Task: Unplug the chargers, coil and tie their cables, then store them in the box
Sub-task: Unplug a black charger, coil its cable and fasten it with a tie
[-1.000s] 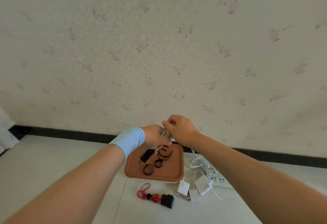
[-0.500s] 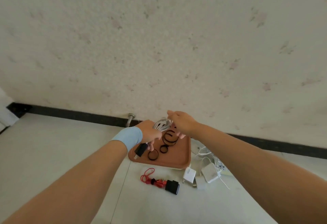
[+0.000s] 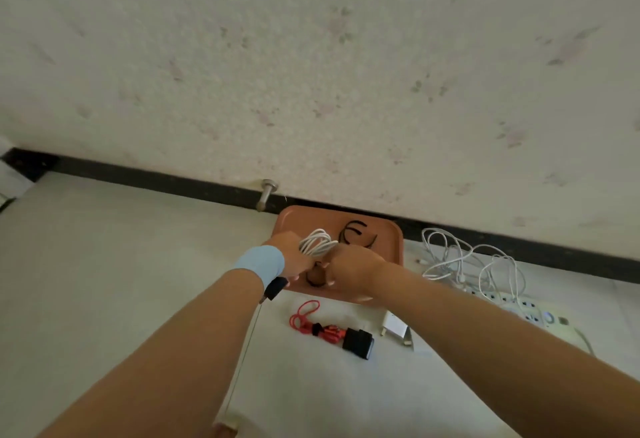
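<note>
Head view showed a coiled white cable (image 3: pixel 317 243) above the orange tray (image 3: pixel 388 240), its loop's long axis running from near-left to far-right. Left hand (image 3: pixel 292 259) gripped its left end; right hand (image 3: pixel 349 264) pinched its right end. A black charger (image 3: pixel 275 288) dangled under the left wrist. Nearer lay a tied red cable (image 3: pixel 313 321); right, loose white cables (image 3: pixel 460 261) by a power strip (image 3: pixel 530 309).

Light: soft, even, dim daylight tint; source not visible.
Shadows: faint, diffuse under the forearms.
Glare: small highlight on the metal doorstop (image 3: pixel 266 193).
Distortion: wide-angle bend of the baseboard (image 3: pixel 173 181).
Focus: wallpaper (image 3: pixel 311 74) soft, possibly motion blur.
</note>
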